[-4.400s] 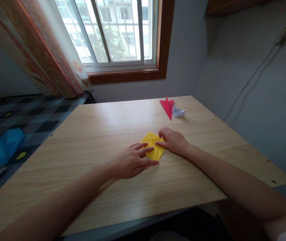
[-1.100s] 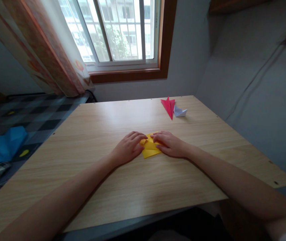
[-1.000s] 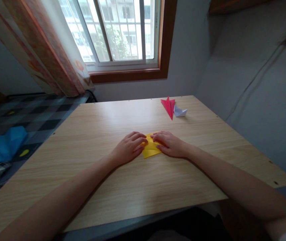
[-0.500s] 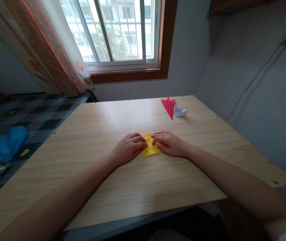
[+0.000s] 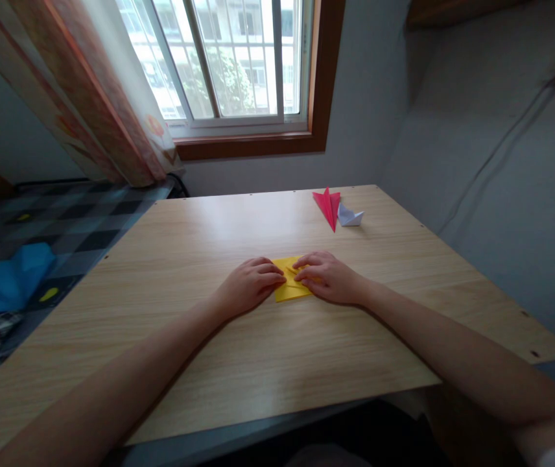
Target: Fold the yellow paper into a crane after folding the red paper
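A folded sheet of yellow paper [image 5: 288,293] lies on the wooden table between my two hands. At its left edge my left hand [image 5: 252,284] keeps thumb and fingers closed on the paper, holding it against the tabletop. My right hand [image 5: 329,277] reaches over the right part of the sheet, its fingers bent and gripping a small flap near the middle. Crease lines and a narrow raised fold show between the fingertips. The sheet's right side is hidden beneath my right hand.
Farther back on the table [image 5: 200,246] are a red paper plane [image 5: 329,206] and, touching or close beside it, a white paper boat [image 5: 350,216]. A blue folded paper [image 5: 10,279] rests on the checked bed cover at left. Behind the table is a window [image 5: 233,65].
My right fingers have shifted slightly left over the yellow paper, and a small flap there now stands up a little more. My left hand stays nearly still.
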### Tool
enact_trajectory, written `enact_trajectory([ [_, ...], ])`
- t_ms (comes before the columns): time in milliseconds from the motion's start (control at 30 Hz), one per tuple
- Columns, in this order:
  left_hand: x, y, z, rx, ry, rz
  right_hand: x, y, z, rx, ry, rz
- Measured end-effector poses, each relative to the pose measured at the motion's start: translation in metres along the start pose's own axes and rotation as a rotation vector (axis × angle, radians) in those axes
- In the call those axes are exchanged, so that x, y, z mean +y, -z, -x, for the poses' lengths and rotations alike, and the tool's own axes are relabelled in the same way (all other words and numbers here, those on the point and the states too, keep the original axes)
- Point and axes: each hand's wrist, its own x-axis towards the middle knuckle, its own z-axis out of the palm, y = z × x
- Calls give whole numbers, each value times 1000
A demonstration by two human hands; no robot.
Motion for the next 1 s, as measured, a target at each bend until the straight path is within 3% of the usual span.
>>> enact_trajectory([
  [667, 2, 13, 4, -125, -47, 36, -3, 8, 1, -104, 47, 24],
  [1000, 2, 14, 4, -108, -36, 62, 11, 11, 4, -97, -70, -310],
])
